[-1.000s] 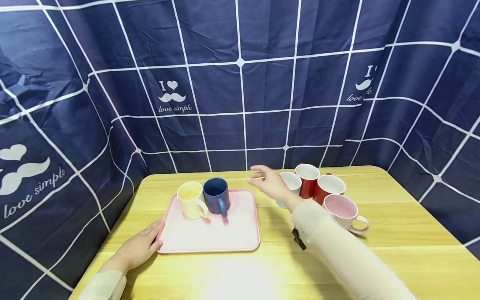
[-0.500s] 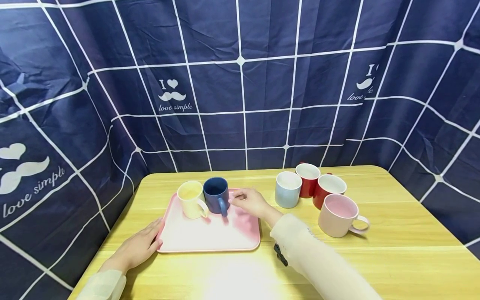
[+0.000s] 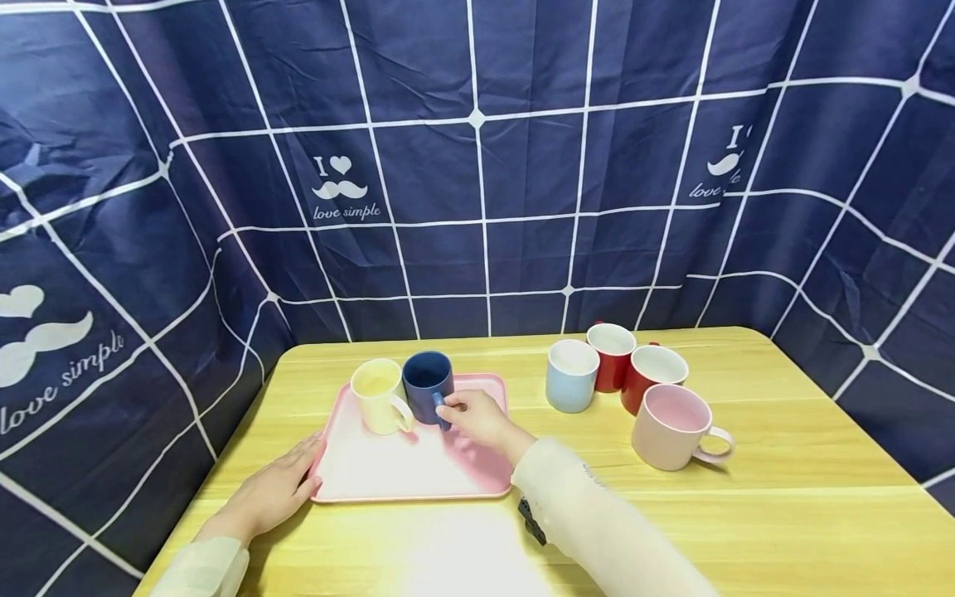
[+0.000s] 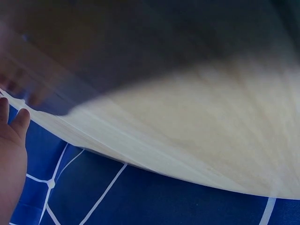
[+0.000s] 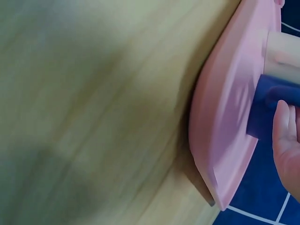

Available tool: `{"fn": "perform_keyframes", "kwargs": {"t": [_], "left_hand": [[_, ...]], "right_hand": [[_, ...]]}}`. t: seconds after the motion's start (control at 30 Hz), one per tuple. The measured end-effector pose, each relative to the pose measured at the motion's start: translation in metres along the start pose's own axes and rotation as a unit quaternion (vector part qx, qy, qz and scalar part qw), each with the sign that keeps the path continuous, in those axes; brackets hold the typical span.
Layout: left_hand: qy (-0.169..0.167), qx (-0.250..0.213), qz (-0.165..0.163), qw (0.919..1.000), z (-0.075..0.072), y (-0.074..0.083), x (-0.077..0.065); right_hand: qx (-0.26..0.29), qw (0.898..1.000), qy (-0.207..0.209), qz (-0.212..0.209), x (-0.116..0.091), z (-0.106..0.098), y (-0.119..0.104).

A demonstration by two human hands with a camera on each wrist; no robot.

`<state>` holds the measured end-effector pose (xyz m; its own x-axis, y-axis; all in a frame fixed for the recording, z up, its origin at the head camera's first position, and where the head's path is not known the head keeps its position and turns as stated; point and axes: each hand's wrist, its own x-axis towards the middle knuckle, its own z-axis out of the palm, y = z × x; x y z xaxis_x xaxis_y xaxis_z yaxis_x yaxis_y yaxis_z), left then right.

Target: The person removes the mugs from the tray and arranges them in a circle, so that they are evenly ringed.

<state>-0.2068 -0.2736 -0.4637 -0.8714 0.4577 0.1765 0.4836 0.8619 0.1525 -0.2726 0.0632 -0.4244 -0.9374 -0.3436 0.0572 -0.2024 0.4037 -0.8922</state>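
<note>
A pink tray [image 3: 403, 477] lies on the table with a cream mug [image 3: 376, 402] and a dark blue mug [image 3: 424, 383] standing side by side at its back left. My right hand [image 3: 481, 419] pinches the blue mug's handle, and the right wrist view shows the thumb against that handle [image 5: 281, 93]. The far fingers are partly hidden there. On the tray's left edge rests my left hand [image 3: 272, 493], its fingers fairly straight. The left wrist view catches only part of that hand [image 4: 11, 159] and the table.
To the right of the tray stand a light blue mug [image 3: 571, 380], two red mugs with white insides [image 3: 610, 369], and a pink mug [image 3: 664, 439] whose handle points right. Dark blue gridded cloth [image 3: 477, 207] hangs behind the wooden table [image 3: 783, 506].
My right hand has come left and down from beside the light blue mug, across the tray, onto the blue mug's handle. The left hand and the mugs have stayed in place.
</note>
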Motion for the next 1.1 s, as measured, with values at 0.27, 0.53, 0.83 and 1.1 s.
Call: {"fn": "perform_keyframes", "kwargs": {"t": [0.27,0.53,0.83,1.1], "left_hand": [[-0.002,0.0,-0.003,1.0,-0.002,0.001,-0.001],[0.003,0.005,0.004,1.0,0.0,0.0,-0.002],[0.007,0.008,0.009,0.9999,0.0,-0.001,-0.001],[0.004,0.007,0.008,0.9999,-0.001,-0.001,0.0]], "right_hand": [[0.05,0.999,0.007,0.006,0.002,0.012,0.001],[0.048,0.998,0.03,0.037,0.001,0.019,-0.002],[0.049,0.997,0.048,0.03,0.0,0.016,0.0],[0.084,0.995,0.047,0.014,0.003,0.007,-0.003]]}}
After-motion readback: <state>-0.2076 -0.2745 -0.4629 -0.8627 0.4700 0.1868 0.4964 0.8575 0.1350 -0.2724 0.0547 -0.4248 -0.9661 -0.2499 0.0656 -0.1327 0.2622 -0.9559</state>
